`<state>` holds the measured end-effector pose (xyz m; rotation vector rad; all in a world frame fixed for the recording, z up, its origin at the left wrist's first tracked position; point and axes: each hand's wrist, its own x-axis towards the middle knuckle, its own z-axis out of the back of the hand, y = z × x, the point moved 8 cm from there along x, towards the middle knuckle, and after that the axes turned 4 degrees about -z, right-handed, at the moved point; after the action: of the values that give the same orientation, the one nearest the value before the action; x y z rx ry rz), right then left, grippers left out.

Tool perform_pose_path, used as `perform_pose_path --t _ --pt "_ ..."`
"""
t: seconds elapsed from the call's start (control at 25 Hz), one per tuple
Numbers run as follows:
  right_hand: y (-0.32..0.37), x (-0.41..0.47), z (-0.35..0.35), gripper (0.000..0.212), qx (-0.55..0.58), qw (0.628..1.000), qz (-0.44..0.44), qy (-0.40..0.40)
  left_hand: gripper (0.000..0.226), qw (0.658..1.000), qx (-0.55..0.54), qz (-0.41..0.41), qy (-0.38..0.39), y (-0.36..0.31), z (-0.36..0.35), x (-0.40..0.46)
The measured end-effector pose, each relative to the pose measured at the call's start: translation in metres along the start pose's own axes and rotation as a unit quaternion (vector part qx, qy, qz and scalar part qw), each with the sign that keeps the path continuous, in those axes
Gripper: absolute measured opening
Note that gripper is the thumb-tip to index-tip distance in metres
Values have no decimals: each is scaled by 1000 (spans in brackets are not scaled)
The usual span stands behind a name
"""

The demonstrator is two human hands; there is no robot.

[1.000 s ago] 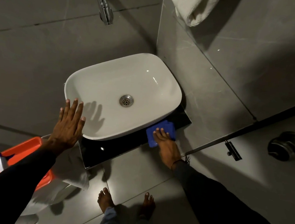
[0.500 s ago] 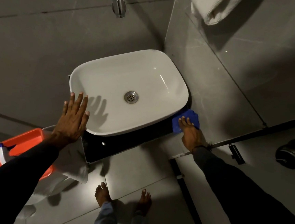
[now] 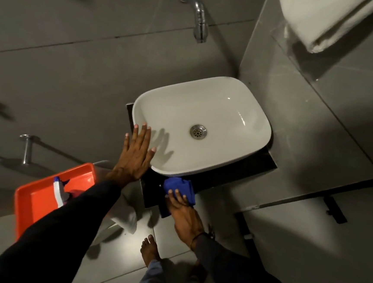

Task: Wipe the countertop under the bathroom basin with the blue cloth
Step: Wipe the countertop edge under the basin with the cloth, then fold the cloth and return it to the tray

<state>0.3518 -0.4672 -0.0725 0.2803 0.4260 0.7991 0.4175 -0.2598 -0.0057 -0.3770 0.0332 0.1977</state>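
A white basin (image 3: 206, 111) sits on a black countertop (image 3: 241, 171) against grey tiled walls. The blue cloth (image 3: 180, 187) lies bunched on the counter's front edge, just below the basin's near rim. My right hand (image 3: 184, 215) presses down on the cloth with its fingers spread over it. My left hand (image 3: 135, 157) rests flat with fingers apart on the basin's left rim, holding nothing.
A chrome tap (image 3: 197, 18) juts from the wall above the basin. An orange tray (image 3: 47, 194) with a spray bottle (image 3: 58, 190) stands at the left. White towel (image 3: 324, 20) hangs top right. My bare feet (image 3: 150, 250) stand on the tiled floor below.
My right hand has slid the blue cloth leftward along the counter's front edge, from the right corner to under the basin's near rim. The left hand stays on the rim.
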Motion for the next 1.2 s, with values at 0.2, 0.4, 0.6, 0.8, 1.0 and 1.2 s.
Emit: perform_pose_path --t 0.2,0.4,0.6,0.8,1.0,1.2 --pt "52 17 -12 69 9 999 42 21 66 966 -194 144 -88 38 -17 -70" --pt "18 14 23 40 150 975 -125 -108 47 865 -401 300 33 38 -89 -140" --pt "-1 4 29 28 268 862 -362 -232 35 802 -475 361 22 35 -100 -152" --pt "-10 -7 -10 43 435 732 -502 -151 24 767 -511 387 32 33 -102 -158" --pt "6 -14 -16 41 481 746 -457 -57 7 740 -549 373 110 25 -96 -176" --pt "50 -33 -31 47 542 755 -345 126 29 701 -583 366 185 40 -94 -229"
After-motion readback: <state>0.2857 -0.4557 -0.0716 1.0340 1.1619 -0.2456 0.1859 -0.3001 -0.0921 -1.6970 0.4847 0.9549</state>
